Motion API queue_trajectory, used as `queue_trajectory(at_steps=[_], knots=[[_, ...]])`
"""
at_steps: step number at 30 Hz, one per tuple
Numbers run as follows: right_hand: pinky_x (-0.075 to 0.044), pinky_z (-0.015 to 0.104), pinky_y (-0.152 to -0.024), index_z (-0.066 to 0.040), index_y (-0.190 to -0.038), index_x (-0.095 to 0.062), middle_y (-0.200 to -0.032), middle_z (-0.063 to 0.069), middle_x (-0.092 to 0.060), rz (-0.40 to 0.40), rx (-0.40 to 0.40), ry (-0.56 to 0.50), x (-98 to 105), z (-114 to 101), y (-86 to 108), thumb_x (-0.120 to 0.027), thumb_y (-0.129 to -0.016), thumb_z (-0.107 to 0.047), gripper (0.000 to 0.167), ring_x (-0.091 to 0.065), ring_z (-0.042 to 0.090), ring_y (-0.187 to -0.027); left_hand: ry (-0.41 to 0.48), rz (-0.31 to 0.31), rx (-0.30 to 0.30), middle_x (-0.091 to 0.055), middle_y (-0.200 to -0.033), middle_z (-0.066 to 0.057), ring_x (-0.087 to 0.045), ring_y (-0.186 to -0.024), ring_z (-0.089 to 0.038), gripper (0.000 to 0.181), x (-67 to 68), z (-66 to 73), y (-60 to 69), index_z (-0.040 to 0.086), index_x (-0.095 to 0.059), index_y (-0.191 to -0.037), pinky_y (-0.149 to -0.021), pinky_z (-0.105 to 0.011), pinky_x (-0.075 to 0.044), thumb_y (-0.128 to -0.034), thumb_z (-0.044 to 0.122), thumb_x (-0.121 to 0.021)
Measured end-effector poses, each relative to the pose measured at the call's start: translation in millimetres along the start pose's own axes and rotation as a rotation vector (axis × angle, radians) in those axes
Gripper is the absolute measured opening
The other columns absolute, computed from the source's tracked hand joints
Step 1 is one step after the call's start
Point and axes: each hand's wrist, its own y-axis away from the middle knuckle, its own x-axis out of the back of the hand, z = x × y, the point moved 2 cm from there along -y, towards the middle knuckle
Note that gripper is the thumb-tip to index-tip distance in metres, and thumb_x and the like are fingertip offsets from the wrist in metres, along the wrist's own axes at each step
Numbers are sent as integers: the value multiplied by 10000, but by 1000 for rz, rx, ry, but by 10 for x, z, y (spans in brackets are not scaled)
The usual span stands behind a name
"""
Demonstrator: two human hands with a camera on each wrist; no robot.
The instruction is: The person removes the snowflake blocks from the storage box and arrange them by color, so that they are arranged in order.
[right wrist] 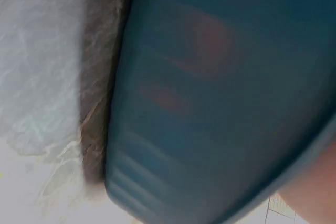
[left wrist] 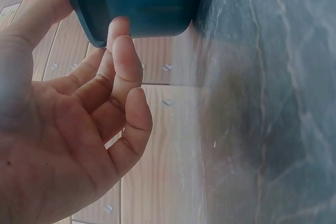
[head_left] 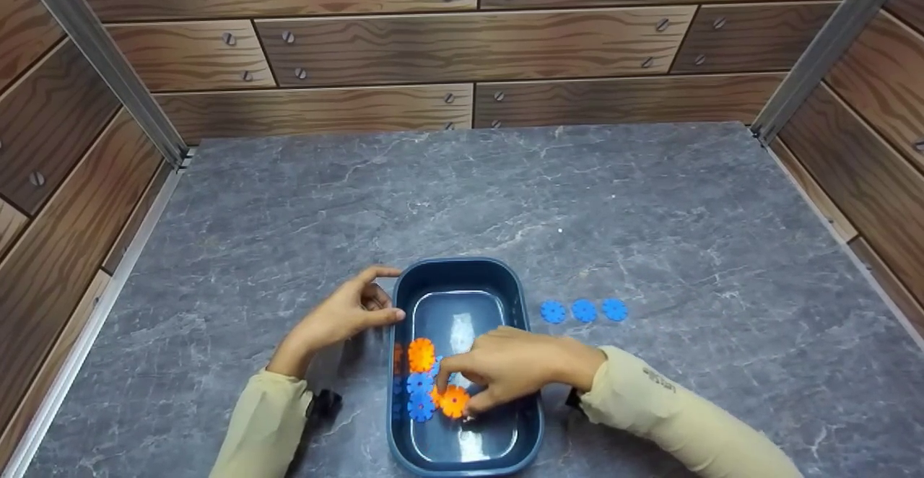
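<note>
A dark blue plastic bin [head_left: 525, 333] stands on the table. My left hand [head_left: 339, 315] holds its left rim, with the thumb on the edge; in the left wrist view, curled fingers [left wrist: 126, 61] of that hand touch the outer wall. Inside the bin, my right hand [head_left: 505, 366] pinches an orange notched interlocking disc [head_left: 454, 401] between thumb and index finger. Beside it lie another orange disc [head_left: 421, 354] and several blue discs [head_left: 421, 406], partly overlapping. The right wrist view shows the outer bin wall [right wrist: 210, 129], which hides the fingers.
Three blue discs [head_left: 584, 310] lie in a row on the grey marbled table [head_left: 433, 196], right of the bin. Wood-patterned panels [head_left: 462, 45] close off the back and both sides, with metal posts [head_left: 108, 59] at the corners.
</note>
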Motion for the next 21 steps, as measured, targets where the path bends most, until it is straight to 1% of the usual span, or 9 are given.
queue_trajectory(at_steps=[6, 11, 15, 21], knots=[[-300, 155, -478, -268, -1152, -604, -588, -102, -450, 41, -3, -8, 61, 39, 89, -686, -887, -330, 284, -350, -3, -474, -1, -4, -6, -622, -935, -83, -548, -772, -176, 625, 2, -11, 0, 119, -449, -1392, -676, -283, -450, -860, 287, -731], [-267, 154, -479, -241, -1148, -603, -582, -108, -408, 79, -14, -27, 118, 92, 199, -683, -889, -302, 279, -309, -8, -469, 1, -4, -5, -622, -949, -80, -548, -794, -178, 631, 7, -12, 3, 120, -448, -1391, -697, -291, -448, -858, 304, -733], [-269, 147, -492, -228, -1164, -603, -586, -102, -403, 103, -16, -59, 157, 142, 287, -686, -892, -279, 289, -300, -14, -476, -2, -2, -1, -622, -949, -80, -544, -791, -177, 639, 13, -10, 4, 120, -447, -1392, -688, -284, -446, -854, 306, -737], [-302, 135, -527, -218, -1160, -600, -597, -91, -407, 176, 22, -103, 199, 215, 412, -705, -881, -294, 307, -297, -38, -504, -10, -2, 3, -624, -951, -86, -545, -791, -180, 642, 9, -13, 0, 128, -449, -1393, -690, -292, -450, -851, 313, -739]])
